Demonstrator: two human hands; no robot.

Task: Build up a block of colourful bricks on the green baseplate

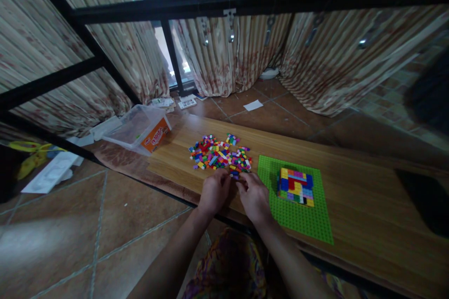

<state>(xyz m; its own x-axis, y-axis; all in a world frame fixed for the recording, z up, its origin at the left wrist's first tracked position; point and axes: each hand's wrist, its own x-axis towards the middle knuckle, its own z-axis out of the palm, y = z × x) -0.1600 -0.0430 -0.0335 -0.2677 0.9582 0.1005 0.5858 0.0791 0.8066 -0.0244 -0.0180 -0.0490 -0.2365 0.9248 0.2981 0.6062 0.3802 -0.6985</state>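
A loose pile of small multicoloured toy bricks lies on the wooden tabletop. At its near edge, my left hand and my right hand are close together, fingers bent and pinched. Dark blue and purple toy bricks show between the fingertips of both hands; how many are gripped is too small to tell. To the right of my right hand lies a green studded baseplate. A blocky multicoloured brick build stands on it, with yellow, red, blue and white pieces on top.
A clear plastic bin with an orange label stands at the table's left end. A dark flat object lies on the right of the wooden table. A black metal frame crosses in front of the curtains. Papers lie on the tiled floor.
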